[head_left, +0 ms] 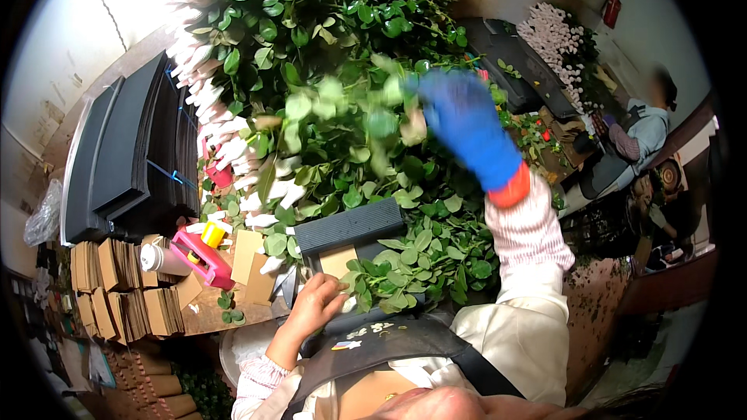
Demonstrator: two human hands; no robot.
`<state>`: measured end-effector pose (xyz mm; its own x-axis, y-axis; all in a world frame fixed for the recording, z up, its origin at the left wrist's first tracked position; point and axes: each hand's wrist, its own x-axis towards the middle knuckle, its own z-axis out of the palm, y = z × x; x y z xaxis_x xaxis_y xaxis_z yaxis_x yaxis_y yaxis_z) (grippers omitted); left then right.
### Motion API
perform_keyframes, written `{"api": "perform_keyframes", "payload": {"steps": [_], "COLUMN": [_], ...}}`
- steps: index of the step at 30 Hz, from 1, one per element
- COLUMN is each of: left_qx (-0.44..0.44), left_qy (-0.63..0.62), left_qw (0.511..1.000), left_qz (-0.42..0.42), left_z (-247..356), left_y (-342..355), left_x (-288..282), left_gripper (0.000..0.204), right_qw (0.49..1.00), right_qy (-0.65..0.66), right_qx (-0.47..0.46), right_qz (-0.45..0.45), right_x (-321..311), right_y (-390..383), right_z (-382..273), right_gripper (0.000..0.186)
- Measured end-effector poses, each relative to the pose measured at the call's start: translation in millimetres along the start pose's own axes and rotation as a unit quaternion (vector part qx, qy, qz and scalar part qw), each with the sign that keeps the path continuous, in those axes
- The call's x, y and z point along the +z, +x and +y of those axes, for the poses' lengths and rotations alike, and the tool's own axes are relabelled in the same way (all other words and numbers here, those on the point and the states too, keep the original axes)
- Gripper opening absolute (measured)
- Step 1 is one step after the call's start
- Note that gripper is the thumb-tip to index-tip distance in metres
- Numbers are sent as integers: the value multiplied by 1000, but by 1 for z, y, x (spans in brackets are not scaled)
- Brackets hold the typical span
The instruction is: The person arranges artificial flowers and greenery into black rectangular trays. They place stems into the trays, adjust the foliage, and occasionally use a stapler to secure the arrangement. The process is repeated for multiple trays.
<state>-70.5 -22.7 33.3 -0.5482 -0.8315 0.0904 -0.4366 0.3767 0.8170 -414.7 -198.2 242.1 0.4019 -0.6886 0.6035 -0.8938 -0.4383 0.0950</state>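
My right hand (461,109), in a blue glove with a red cuff, reaches over the leaf pile at the middle. It grips a leafy stem (342,105) whose leaves are smeared by motion. My bare left hand (317,305) is low in the view, fingers curled at the edge of a bunch of leafy stems (412,260). What those fingers hold, if anything, is hidden. Just beyond the left hand lie a tan cardboard piece (338,261) and a dark ribbed strip (350,225). Big heaps of green leafy stems (311,15) fill the far side, with white-wrapped heads (204,109) along their left edge.
Black sheets (140,140) stand stacked at left, above bundled cardboard pieces (117,284). A white cup (162,258) and a pink holder (204,260) with a yellow item are beside them. A co-worker (634,140) sits far right, near more white-wrapped bunches (551,39).
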Motion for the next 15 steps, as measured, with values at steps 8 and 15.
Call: {"api": "perform_keyframes", "payload": {"steps": [8,15], "left_qx": [-10,21], "left_qy": [-15,-13], "left_qw": [1000,1000], "left_qz": [17,4], "left_z": [-5,-7], "left_y": [-5,3], "left_x": [0,1], "left_gripper": [24,23], "right_qw": [922,936], "right_qy": [-148,-115], "right_qx": [124,-16], "right_qz": [-335,-332], "right_x": [59,149], "right_y": [93,-4], "right_z": [2,47], "right_gripper": [46,38]}}
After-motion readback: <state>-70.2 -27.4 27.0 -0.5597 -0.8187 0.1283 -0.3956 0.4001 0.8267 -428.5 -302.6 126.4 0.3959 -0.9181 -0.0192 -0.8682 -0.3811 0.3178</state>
